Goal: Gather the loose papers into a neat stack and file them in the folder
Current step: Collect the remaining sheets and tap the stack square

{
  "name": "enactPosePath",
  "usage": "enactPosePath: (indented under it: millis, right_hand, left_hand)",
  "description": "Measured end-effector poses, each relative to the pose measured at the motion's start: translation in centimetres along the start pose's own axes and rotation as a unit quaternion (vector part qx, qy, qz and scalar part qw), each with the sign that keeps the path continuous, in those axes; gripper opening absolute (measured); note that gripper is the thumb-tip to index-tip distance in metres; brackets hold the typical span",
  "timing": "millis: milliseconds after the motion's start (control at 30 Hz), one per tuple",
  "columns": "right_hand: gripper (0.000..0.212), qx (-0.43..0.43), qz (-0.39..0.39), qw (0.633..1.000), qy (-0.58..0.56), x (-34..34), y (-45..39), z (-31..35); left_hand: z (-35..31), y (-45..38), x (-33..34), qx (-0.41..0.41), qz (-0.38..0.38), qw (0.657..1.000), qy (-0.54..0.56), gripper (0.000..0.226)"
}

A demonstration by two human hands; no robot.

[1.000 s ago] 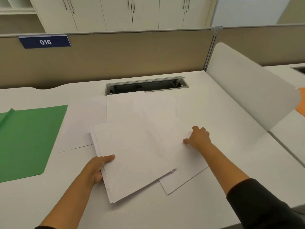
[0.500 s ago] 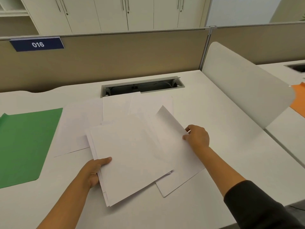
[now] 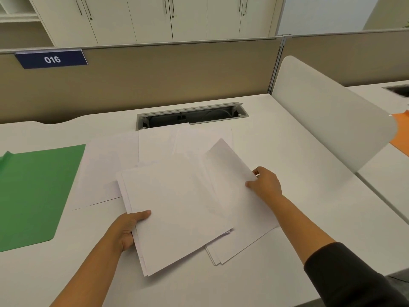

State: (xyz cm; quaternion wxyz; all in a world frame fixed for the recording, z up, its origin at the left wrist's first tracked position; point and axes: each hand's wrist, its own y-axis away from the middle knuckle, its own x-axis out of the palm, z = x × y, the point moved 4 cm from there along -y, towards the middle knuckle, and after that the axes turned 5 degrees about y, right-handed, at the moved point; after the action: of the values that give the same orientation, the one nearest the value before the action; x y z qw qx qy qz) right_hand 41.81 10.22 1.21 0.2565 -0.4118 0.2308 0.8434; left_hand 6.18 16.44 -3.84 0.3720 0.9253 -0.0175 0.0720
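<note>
White papers lie spread over the middle of the white desk [image 3: 287, 138]. My left hand [image 3: 127, 229] grips the left edge of a small stack of sheets [image 3: 177, 209], thumb on top. My right hand [image 3: 264, 185] pinches the right edge of another sheet [image 3: 228, 169] and lifts it, so its far corner stands up off the desk. More loose sheets [image 3: 104, 169] lie flat behind and to the left, and a few sheets [image 3: 241, 247] stick out under the stack at the right. The green folder [image 3: 33, 193] lies open flat at the left.
A cable slot [image 3: 192, 117] is cut into the desk behind the papers. A tan partition [image 3: 155, 78] with a blue 016 sign [image 3: 52, 59] runs along the back. A white curved divider [image 3: 327, 120] stands at the right; an orange folder [image 3: 401, 134] lies beyond it.
My right hand went from pressing flat on the papers to pinching a sheet's right edge and raising it. My left hand kept its hold on the stack.
</note>
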Motion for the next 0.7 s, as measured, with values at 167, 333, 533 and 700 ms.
enactPosePath:
  millis: [167,333,533,700]
  right_hand:
    - [0.024,0.0,-0.062,0.997,-0.049,-3.1,-0.7,-0.2]
    - [0.023,0.0,-0.189,0.976,-0.109,-9.1,-1.0,-0.7]
    - [0.033,0.028,-0.251,0.93,-0.268,-12.8,-1.1,-2.4]
    - [0.022,0.012,-0.142,0.925,-0.352,-10.1,-0.4,-0.8]
  left_hand:
    - [0.0,0.1,0.0,0.0,0.001,1.0,0.007,0.006]
    - [0.1,0.2,0.0,-0.001,0.003,1.0,0.004,0.006]
    - [0.1,0.3,0.1,-0.005,0.007,1.0,0.011,0.01]
    - [0.0,0.9,0.3,-0.01,0.006,1.0,0.016,0.004]
